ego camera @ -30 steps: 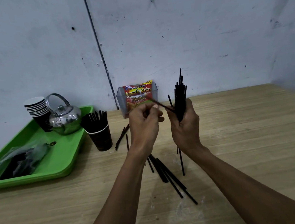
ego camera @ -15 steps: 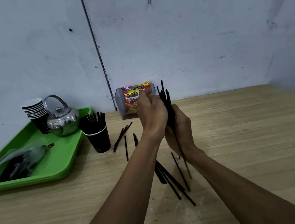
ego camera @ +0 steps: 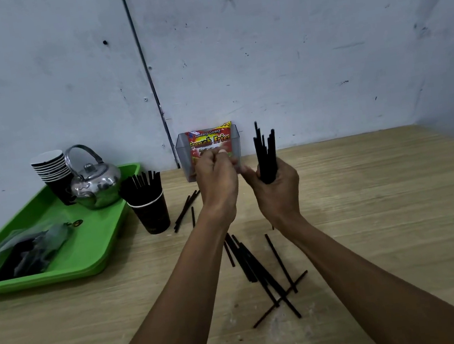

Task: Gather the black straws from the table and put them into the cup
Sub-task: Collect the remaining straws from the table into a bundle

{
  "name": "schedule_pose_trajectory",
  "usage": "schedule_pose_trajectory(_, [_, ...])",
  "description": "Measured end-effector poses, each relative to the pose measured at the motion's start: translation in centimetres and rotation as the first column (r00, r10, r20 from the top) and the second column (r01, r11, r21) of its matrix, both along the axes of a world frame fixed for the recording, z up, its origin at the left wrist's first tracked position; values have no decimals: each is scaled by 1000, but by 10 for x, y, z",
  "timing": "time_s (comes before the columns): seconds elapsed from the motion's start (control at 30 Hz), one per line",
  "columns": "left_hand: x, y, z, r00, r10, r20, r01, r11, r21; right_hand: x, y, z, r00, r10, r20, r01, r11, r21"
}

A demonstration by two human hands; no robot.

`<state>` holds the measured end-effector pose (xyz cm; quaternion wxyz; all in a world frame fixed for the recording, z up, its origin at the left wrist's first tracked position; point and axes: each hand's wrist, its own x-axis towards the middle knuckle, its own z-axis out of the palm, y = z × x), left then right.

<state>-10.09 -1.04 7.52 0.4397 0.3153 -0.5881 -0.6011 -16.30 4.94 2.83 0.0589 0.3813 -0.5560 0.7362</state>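
My right hand [ego camera: 278, 193] grips an upright bundle of black straws [ego camera: 266, 151] above the middle of the wooden table. My left hand [ego camera: 217, 182] is raised just left of it, a small gap apart, fingers curled, with no straw visible in it. A black paper cup [ego camera: 152, 215] filled with several straws stands to the left, beside the tray. Several loose straws [ego camera: 259, 275] lie in a pile below my wrists, one lying crosswise over the others. A few more straws [ego camera: 184, 211] lie to the right of the cup.
A green tray [ego camera: 99, 248] at the left holds a steel kettle [ego camera: 95, 184], a stack of paper cups [ego camera: 52, 170] and a plastic bag [ego camera: 24, 250]. A clear box with a French fries packet [ego camera: 210, 142] stands against the wall behind my hands.
My left hand put a straw to the bundle, then drew away to the left. The bundle moved right and stands upright. One straw now lies crosswise on the pile.
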Motion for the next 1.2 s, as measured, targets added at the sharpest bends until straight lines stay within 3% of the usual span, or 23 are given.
schedule_pose_trajectory(0.17, [-1,3,-5,1000,-18,7,18,1000,5,-2,4,-29,997,-17,77,12,997,70])
schedule_pose_trajectory(0.33, [0,3,-9,1000,-25,-1,25,1000,-17,-9,2,-9,983,-59,176,49,997,58])
schedule_pose_trajectory(0.47, [2,-1,-9,997,-78,-4,77,997,-28,-23,-7,22,862,151,484,-101,987,-129])
schedule_pose_trajectory(0.57, [6,-1,-13,986,-154,68,156,987,-28,-31,-9,30,785,237,572,-177,971,-159])
schedule_pose_trajectory(0.7, [10,-2,-17,965,-218,149,211,975,62,-33,-8,21,746,208,633,-188,977,-100])
schedule_pose_trajectory(0.8, [13,-2,-21,927,-295,231,284,956,79,-32,-7,18,729,204,654,-177,978,-109])
schedule_pose_trajectory(0.93, [14,-3,-30,894,-333,301,318,943,100,-32,-12,25,774,208,598,-158,978,-135])
schedule_pose_trajectory(1.13, [15,3,-53,711,-496,499,554,832,38,-36,-16,13,872,43,487,-49,999,-1])
schedule_pose_trajectory(1.2, [11,6,-61,713,-461,529,548,836,-11,-38,-15,8,886,10,464,-23,999,23])
